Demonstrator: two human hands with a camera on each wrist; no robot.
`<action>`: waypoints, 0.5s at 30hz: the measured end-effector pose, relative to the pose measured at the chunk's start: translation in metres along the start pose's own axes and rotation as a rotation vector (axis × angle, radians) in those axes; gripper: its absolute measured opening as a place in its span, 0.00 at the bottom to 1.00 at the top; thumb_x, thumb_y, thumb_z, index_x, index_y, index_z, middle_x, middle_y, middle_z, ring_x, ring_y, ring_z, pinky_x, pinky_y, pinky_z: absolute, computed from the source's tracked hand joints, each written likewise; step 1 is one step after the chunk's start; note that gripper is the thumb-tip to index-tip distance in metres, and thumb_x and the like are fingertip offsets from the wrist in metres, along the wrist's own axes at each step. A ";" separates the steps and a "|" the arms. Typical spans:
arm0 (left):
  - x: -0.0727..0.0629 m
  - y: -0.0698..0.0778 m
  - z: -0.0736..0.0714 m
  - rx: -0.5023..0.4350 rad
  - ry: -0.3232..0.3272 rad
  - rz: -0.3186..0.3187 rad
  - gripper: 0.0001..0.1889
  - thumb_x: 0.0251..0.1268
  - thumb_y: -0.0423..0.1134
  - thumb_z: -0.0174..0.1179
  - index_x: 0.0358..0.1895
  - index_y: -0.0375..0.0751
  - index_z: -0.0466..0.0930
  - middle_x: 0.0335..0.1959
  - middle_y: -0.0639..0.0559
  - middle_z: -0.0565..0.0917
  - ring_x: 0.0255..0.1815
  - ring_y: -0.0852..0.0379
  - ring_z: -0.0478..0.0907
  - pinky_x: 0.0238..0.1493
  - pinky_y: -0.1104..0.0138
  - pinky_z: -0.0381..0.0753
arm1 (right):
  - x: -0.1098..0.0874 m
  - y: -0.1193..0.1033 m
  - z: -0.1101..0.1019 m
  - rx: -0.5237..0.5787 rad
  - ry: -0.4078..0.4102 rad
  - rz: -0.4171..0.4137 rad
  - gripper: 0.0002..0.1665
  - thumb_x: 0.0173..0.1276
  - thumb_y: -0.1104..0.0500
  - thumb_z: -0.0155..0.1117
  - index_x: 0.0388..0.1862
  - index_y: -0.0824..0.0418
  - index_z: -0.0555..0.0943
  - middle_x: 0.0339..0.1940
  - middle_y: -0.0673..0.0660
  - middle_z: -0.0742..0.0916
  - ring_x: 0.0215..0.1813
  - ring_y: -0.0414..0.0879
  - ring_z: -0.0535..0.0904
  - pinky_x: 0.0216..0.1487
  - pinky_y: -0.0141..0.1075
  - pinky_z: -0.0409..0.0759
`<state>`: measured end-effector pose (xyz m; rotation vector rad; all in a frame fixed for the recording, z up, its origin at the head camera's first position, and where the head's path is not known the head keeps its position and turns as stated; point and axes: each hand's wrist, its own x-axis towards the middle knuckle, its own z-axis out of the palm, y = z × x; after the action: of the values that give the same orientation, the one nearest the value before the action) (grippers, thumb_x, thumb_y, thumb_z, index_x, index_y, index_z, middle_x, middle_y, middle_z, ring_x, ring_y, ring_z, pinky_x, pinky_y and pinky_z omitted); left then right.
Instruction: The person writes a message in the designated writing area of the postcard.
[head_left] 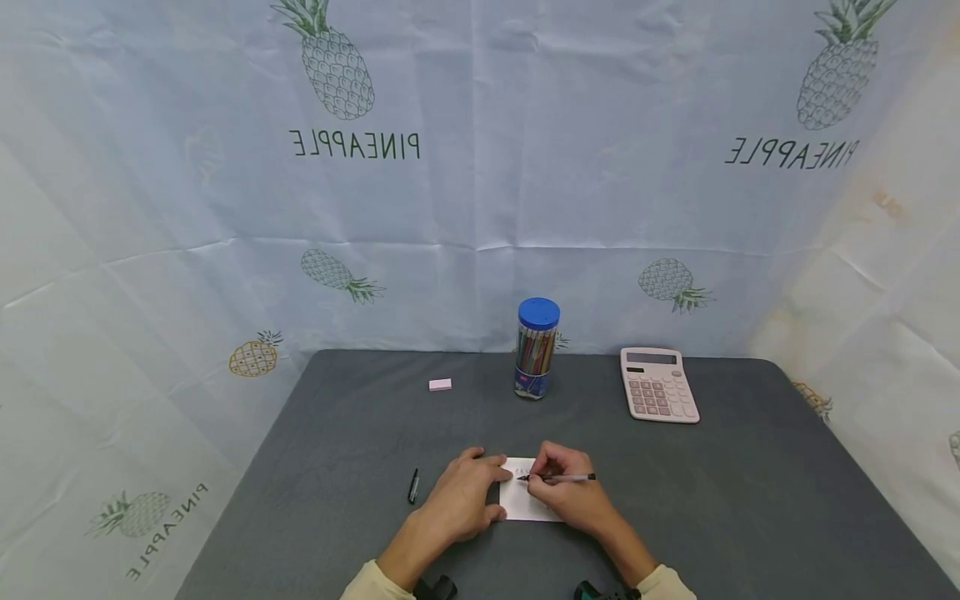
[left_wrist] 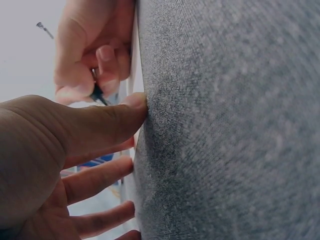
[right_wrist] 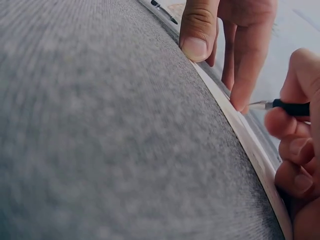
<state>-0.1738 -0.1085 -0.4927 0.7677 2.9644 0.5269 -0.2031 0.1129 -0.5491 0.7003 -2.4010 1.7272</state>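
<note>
A small white sheet of paper [head_left: 517, 502] lies on the dark grey table, with faint marks near its top. My left hand [head_left: 462, 495] rests at the paper's left side, thumb and fingertips extended and touching it. In my right hand [head_left: 573, 492] is a pen [head_left: 576, 477], pinched between thumb and fingers, its tip at the paper close to the left index finger. The right wrist view shows the pen's metal tip [right_wrist: 261, 105] just beside that fingertip. To the left of the left hand lies a dark pen cap [head_left: 413, 486].
A clear tub of pencils with a blue lid [head_left: 536, 350] stands at the back of the table [head_left: 337, 433]. Right of it lies a pink calculator [head_left: 660, 387]; to its left, a small pink eraser-like block [head_left: 440, 385]. Pineapple-print cloth [head_left: 480, 200] hangs behind.
</note>
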 end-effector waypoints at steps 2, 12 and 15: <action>0.000 0.000 0.000 -0.003 0.001 -0.001 0.25 0.56 0.42 0.85 0.59 0.48 0.93 0.68 0.50 0.88 0.72 0.36 0.81 0.70 0.42 0.83 | 0.000 0.000 0.001 -0.011 -0.012 0.006 0.18 0.59 0.74 0.73 0.29 0.50 0.82 0.24 0.44 0.84 0.24 0.31 0.72 0.24 0.26 0.69; -0.001 0.000 -0.001 -0.002 0.009 0.009 0.24 0.56 0.41 0.85 0.59 0.48 0.93 0.68 0.50 0.88 0.72 0.36 0.81 0.69 0.42 0.83 | -0.001 -0.004 0.002 -0.116 -0.035 0.011 0.18 0.58 0.70 0.73 0.28 0.46 0.81 0.23 0.38 0.80 0.23 0.30 0.70 0.24 0.26 0.68; 0.000 0.001 -0.001 0.002 0.010 0.011 0.25 0.56 0.42 0.85 0.59 0.48 0.93 0.68 0.50 0.88 0.71 0.36 0.81 0.69 0.42 0.83 | -0.001 -0.005 0.002 -0.148 -0.028 0.004 0.17 0.57 0.70 0.73 0.27 0.47 0.81 0.21 0.36 0.78 0.22 0.29 0.68 0.24 0.25 0.65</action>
<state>-0.1733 -0.1085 -0.4916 0.7842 2.9715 0.5300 -0.1998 0.1102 -0.5463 0.7041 -2.5185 1.5312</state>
